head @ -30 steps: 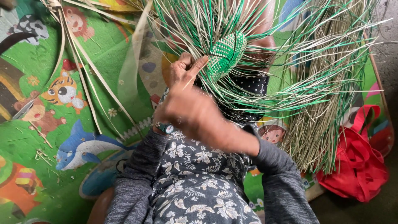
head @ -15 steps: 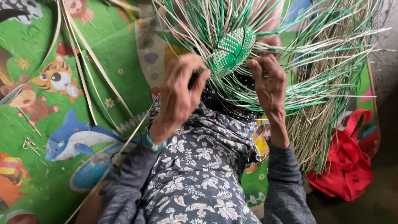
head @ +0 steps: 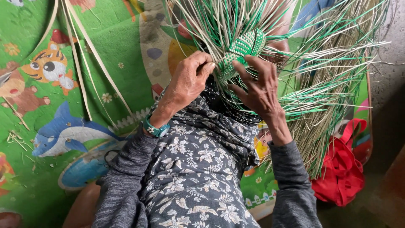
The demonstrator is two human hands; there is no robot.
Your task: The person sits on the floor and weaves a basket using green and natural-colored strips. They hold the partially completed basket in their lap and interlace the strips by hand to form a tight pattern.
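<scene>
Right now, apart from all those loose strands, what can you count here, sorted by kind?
Hands on the weaving: 2, the left hand and the right hand
Green-and-white woven piece: 1
Wristband: 1
Red bag: 1
Cartoon play mat: 1
Total: 6

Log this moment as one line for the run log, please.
left hand: pinching strips beside woven piece | right hand: fingers on woven piece | loose strips: fanned out | play mat: underneath
</scene>
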